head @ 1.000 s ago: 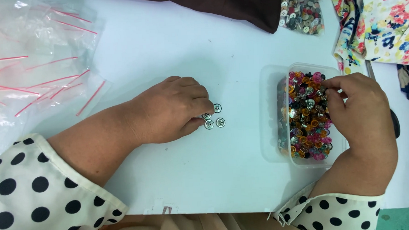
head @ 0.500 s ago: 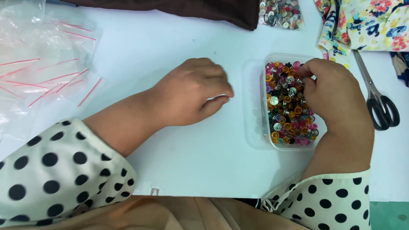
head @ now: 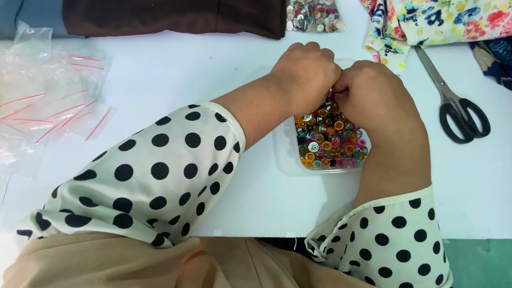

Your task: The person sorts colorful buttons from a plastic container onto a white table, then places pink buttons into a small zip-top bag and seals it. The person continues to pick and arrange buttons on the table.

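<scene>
A small clear plastic tub [head: 291, 160] full of mixed coloured buttons [head: 331, 143] sits on the white table [head: 167, 79], directly beneath both hands. The left hand [head: 304, 73] reaches in from the left and hovers over the far end of the tub, knuckles up, fingers curled downward and inward. The right hand [head: 378, 107] comes up from the near side along the tub's right edge, its fingers also bent, and the two sets of fingertips meet above the buttons at the far end. Both hands are closed in a pinch, but what they pinch is hidden between the fingers, so I cannot tell what either one holds. The far part of the tub and its right wall are covered by the hands. Both forearms wear white sleeves with black dots. To the right, well apart from the tub, lie black-handled scissors [head: 459, 109] beside flowered cloth [head: 451, 9]. At the far edge are a bag of pale buttons [head: 313, 9] and dark brown cloth [head: 175, 12]; clear bags with red strips [head: 47, 107] lie at the left.
</scene>
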